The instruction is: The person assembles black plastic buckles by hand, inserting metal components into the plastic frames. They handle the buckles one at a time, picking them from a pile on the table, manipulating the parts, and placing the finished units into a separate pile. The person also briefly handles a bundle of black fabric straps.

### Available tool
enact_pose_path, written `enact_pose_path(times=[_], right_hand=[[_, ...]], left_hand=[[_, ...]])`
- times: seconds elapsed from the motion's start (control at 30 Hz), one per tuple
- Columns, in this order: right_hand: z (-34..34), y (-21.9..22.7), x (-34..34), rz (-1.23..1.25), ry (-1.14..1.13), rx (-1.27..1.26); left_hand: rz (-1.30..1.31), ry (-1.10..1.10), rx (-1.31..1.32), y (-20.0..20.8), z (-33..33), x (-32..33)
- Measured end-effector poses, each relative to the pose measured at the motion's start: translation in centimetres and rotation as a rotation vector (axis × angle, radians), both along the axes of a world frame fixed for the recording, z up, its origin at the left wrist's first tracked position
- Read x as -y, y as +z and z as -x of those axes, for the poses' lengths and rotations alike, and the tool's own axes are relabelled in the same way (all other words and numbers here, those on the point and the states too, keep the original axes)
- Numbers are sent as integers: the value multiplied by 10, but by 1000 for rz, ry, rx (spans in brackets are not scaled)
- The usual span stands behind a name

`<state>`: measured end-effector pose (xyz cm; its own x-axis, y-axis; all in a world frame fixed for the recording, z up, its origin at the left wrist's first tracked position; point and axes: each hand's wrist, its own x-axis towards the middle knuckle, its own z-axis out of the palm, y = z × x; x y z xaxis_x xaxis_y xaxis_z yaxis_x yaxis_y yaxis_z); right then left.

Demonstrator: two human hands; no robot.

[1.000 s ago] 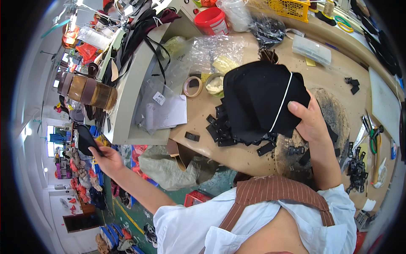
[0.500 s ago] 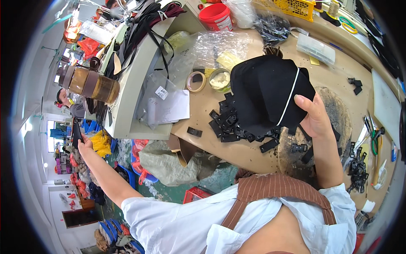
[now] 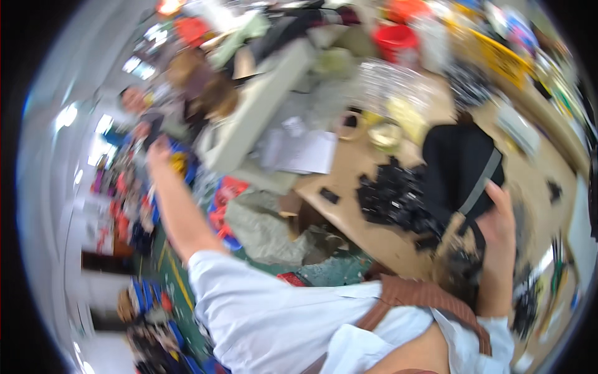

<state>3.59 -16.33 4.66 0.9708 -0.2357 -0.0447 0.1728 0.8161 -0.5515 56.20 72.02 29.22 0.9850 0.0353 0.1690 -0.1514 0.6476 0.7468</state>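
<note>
My right hand (image 3: 496, 218) grips a bundle of black fabric pieces (image 3: 451, 165) by its right edge, thumb on top. A pale band (image 3: 483, 181) runs slantwise across the bundle. Beside and partly under it, a heap of black plastic buckles (image 3: 392, 193) lies on the brown worktable (image 3: 349, 218). Far off to the left, my left hand (image 3: 159, 149) reaches out at the end of a stretched arm. Motion smears its fingers, and a dark patch shows just above them; whether they hold it cannot be made out.
White papers (image 3: 308, 151), a tape roll (image 3: 350, 124) and a round tin (image 3: 385, 135) lie at the back left. A red bucket (image 3: 397, 43) and yellow crate (image 3: 492, 53) stand farther back. A grey sack (image 3: 265, 221) sits below the table edge. Another person (image 3: 134, 100) appears at far left.
The whole view has swung and blurred, so the table things sit farther right. My right hand keeps the black bundle. The black piece seen in my left hand earlier is no longer distinct.
</note>
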Motion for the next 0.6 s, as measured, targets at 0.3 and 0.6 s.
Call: enact_pose_path(times=[0.3, 0.6], right_hand=[[9, -13, 15, 200, -22, -74], [24, -8, 2, 181, -78, -102]], left_hand=[[206, 572, -131, -103, 41, 184], [86, 594, -38, -80, -1, 146]])
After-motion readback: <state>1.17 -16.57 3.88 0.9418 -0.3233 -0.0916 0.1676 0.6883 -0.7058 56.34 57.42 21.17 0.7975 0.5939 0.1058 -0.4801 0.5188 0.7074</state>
